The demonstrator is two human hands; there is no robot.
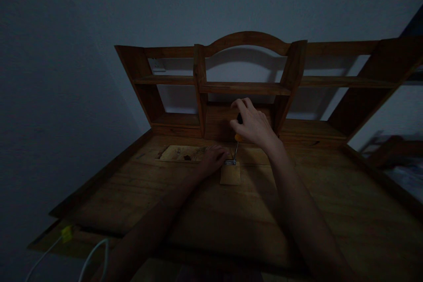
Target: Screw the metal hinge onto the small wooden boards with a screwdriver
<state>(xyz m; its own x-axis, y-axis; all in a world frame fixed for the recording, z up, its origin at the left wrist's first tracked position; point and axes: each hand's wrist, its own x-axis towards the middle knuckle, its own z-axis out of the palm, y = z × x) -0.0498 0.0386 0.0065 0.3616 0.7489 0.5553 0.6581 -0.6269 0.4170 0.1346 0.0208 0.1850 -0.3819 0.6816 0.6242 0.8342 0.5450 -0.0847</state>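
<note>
My right hand (253, 125) is closed round the black and orange handle of a screwdriver (238, 137). Its shaft slants down to a small metal hinge (230, 162), where the tip meets it. The hinge lies at the top edge of a small pale wooden block (230, 175). Beside the hinge, on the left, my left hand (214, 158) rests with its fingers laid over a long pale wooden strip (185, 153); the fingertips are close to the hinge. Dim light hides whether the left fingers press on the hinge itself.
Everything lies on a wooden desk top (313, 194) with raised side edges. A wooden shelf unit (244, 88) stands along its back, against the wall. At the front left are a white cable (94, 251) and a yellow tag (66, 234). A wall outlet (158, 65) shows behind the left shelf.
</note>
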